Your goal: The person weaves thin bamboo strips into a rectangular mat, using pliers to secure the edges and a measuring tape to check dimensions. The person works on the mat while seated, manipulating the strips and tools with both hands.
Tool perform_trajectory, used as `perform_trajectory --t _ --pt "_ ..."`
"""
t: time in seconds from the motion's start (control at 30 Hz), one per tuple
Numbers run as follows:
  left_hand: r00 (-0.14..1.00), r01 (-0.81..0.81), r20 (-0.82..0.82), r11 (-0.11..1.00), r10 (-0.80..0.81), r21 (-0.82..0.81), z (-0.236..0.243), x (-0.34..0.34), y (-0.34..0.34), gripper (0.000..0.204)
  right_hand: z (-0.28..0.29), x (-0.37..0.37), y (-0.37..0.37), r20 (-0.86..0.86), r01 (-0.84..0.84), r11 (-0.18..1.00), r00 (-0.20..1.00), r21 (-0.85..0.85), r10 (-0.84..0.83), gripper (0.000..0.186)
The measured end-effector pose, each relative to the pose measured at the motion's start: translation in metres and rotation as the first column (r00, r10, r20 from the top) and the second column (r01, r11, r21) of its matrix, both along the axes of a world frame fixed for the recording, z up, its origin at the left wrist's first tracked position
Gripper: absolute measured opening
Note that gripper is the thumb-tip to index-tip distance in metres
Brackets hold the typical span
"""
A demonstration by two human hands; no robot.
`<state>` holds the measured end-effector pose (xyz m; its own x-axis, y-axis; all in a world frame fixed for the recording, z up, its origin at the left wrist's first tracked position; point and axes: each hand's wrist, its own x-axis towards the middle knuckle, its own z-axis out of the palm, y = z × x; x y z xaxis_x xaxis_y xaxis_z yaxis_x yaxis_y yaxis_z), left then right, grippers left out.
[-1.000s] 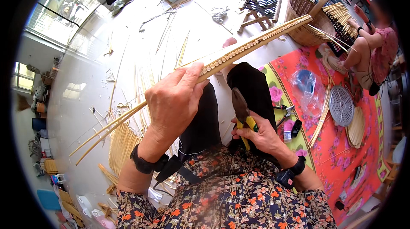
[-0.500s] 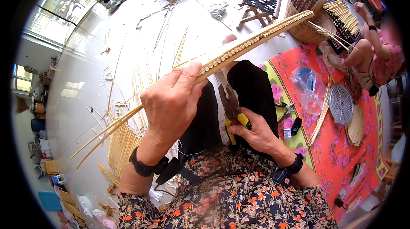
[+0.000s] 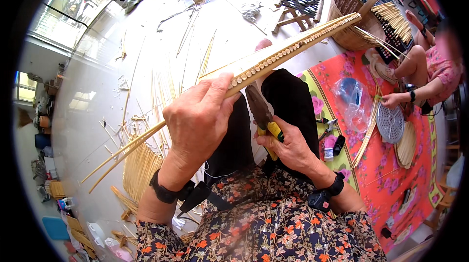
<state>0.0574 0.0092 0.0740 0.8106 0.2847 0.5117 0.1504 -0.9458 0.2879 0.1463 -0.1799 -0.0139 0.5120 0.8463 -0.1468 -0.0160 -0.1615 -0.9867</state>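
Note:
My left hand (image 3: pixel 198 123) grips a long bamboo piece (image 3: pixel 288 57) that slants up to the right, with a row of small pale round ends along it; two thin strips (image 3: pixel 117 154) trail from behind my hand to the lower left. My right hand (image 3: pixel 286 145) holds pliers (image 3: pixel 261 113) with yellow handles, their dark jaws pointing up just below the bamboo piece, right of my left hand. Both hands are above my dark-trousered legs (image 3: pixel 288 96). A pile of thin split sticks (image 3: pixel 139 174) lies on the floor beside my left forearm.
Another person (image 3: pixel 437 66) sits at the right near a woven basket (image 3: pixel 349 30) and stick bundle (image 3: pixel 393 20). A folding stool (image 3: pixel 298 8) stands ahead. A red floral mat (image 3: pixel 410 193) holds a perforated grey disc (image 3: pixel 391 125), clear plastic (image 3: pixel 351 105) and tools.
My right hand has moved left and the pliers' jaws have risen toward the bamboo piece. The other person's hand has come down to beside the grey disc.

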Motion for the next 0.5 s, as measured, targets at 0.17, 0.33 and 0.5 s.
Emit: perform_trajectory --t 0.17,0.33,0.5 --pt "1.0 -0.02 0.01 1.0 0.02 -0.007 -0.005 -0.004 0.0 0.032 0.002 -0.004 0.002 0.05 0.049 0.998 0.998 -0.05 -0.046 0.025" --pt "0.997 -0.048 0.058 0.999 0.047 0.018 -0.016 -0.01 0.008 0.033 -0.004 -0.02 0.002 0.146 0.104 0.993 0.985 -0.057 -0.095 0.026" --pt "0.979 -0.144 0.143 0.99 0.144 -0.004 -0.009 -0.009 0.042 0.032 -0.045 -0.05 -0.026 -0.091 -0.043 0.994 0.995 -0.103 0.034 0.031"
